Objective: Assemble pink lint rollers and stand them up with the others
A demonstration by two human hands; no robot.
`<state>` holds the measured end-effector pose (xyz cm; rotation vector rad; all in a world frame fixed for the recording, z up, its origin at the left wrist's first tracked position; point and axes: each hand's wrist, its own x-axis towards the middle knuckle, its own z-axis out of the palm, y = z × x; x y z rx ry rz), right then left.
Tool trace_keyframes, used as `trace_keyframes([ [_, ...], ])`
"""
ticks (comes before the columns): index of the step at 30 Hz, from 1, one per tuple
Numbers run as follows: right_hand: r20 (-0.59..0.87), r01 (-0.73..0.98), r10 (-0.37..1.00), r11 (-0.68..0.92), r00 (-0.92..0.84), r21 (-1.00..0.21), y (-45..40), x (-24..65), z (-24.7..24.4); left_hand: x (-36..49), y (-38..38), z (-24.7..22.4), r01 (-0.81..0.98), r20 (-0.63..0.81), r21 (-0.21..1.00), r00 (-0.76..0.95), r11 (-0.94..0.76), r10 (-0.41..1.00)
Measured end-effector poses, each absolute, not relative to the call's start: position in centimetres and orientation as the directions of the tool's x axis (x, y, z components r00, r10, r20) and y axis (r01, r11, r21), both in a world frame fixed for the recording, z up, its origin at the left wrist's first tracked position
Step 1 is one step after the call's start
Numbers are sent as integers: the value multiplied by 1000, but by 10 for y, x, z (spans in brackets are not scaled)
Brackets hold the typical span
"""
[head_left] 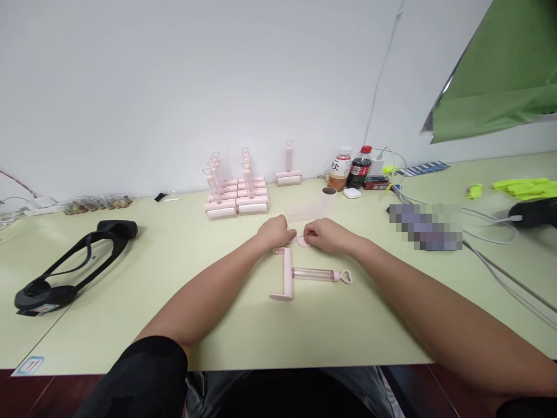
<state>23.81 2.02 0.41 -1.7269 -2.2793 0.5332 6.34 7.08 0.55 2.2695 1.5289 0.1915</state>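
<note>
My left hand (277, 232) is closed, fingertips pinched at a small pale pink piece too small to make out fully. My right hand (321, 235) is also closed, its fingers on a pink ring (303, 241) on the table. Just in front of my hands lies a pink roller frame (288, 274) with a clear handle (314, 274) pointing right and a heart-shaped loop at its end. Behind my hands a translucent pinkish sheet (307, 209) is faintly visible, beside a roll (329, 191) with a dark open end.
Several assembled pink rollers (252, 200) stand at the wall, one more (289, 174) apart. Bottles (359, 168) and a white case (352, 193) are behind right. A black headset (78, 261) lies left. Cables (491, 226) and yellow-green pieces (524, 188) lie right.
</note>
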Motion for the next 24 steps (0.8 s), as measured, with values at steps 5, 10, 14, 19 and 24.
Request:
trace_keyframes([
  [5, 16, 923, 986, 159, -164, -350, 29, 251, 1, 53, 53, 23, 883, -40, 342, 355, -321, 934],
  [10, 63, 927, 992, 123, -107, -355, 21, 240, 9, 34, 1, 30, 880, -137, 248, 446, -405, 884],
  [14, -42, 844, 955, 237, -293, -482, 0, 223, 26, 22, -26, 16, 787, -196, 450, 547, -421, 814],
  [19, -247, 739, 820, 282, -517, -612, -21, 217, 35, 11, -25, 4, 604, -41, 719, 530, -343, 847],
  [24, -89, 670, 864, 315, -496, -673, -29, 220, 17, 7, -18, 5, 302, 185, 884, 475, -357, 860],
])
